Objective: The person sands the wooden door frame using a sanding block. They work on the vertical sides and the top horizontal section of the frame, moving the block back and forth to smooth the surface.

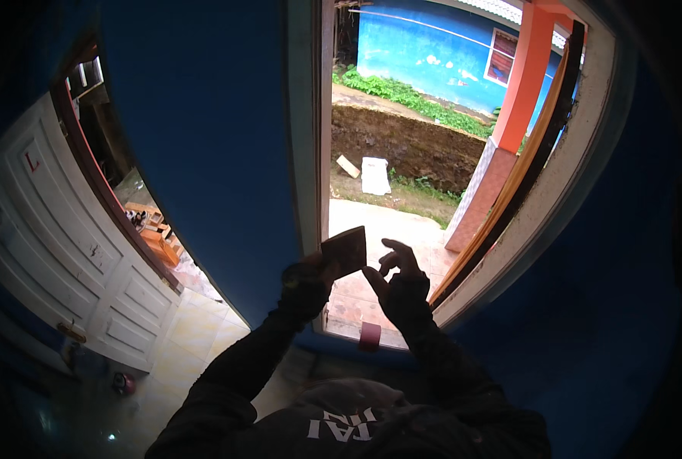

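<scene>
My left hand (311, 282), in a dark sleeve, grips a dark, flat rectangular piece (345, 253) by its left side. Backlight hides its surface, so I cannot tell what material it is. Just to its right, my right hand (401, 281) is raised with thumb and fingers apart and nothing held. The right thumb tip comes close to the piece's lower right corner; whether they touch I cannot tell. Below both hands, a reddish-brown strip that looks like sandpaper (369, 337) hangs over the sill of a window opening (338, 331).
A white wooden frame (547, 189) surrounds the opening, with a dark-edged open sash (510, 195) at right. Dark blue wall (203, 115) flanks it. To the left, a white panelled door (82, 252) stands open. A small reddish object (124, 383) lies on the floor.
</scene>
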`<state>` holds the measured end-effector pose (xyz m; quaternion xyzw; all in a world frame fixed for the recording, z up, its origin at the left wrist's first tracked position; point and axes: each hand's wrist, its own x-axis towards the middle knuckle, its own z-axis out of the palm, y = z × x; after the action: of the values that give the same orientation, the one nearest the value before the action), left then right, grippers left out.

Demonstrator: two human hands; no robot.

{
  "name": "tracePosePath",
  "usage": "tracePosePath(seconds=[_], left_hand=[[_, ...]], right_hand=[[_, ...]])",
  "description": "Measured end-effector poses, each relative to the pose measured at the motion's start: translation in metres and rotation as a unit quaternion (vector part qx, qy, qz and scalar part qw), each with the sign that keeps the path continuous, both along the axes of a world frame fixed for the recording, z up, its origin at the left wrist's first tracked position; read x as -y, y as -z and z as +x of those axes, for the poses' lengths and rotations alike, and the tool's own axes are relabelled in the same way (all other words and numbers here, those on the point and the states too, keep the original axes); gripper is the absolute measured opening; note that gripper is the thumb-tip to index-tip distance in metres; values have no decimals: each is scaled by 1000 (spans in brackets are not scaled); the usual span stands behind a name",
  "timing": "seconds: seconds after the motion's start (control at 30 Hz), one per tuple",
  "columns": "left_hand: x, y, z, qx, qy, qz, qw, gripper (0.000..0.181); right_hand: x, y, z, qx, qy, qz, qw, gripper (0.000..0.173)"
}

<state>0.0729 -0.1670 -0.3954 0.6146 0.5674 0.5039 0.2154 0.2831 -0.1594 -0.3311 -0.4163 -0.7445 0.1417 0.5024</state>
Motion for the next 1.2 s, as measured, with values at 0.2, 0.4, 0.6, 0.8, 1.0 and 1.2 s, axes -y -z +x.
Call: tracePosePath(seconds=[0.2,0.4,0.6,0.8,1.0,1.2], left_hand=[[17,-57,16,-7,109,132,985,20],[-17,-95,13,-226,146,232,935,48],[-44,-218,-33,-437,55,322,838,70],[-119,-332,-54,-403,-248,447,759,93],[-131,-336,-55,-439,-282,444,729,93],[-139,-333,-53,-457,-304,435,714,90]], right_hand=[[-16,12,-22,17,-92,67,993,103],[-49,-25,-51,-118,-130,35,984,71],[-104,-131,-36,-56,30,270,961,38],[-157,-278,-56,-91,95,516,846,40],[-205,-360,-95,-149,-14,552,820,37],[-242,-366,-153,-170,-90,553,810,43]])
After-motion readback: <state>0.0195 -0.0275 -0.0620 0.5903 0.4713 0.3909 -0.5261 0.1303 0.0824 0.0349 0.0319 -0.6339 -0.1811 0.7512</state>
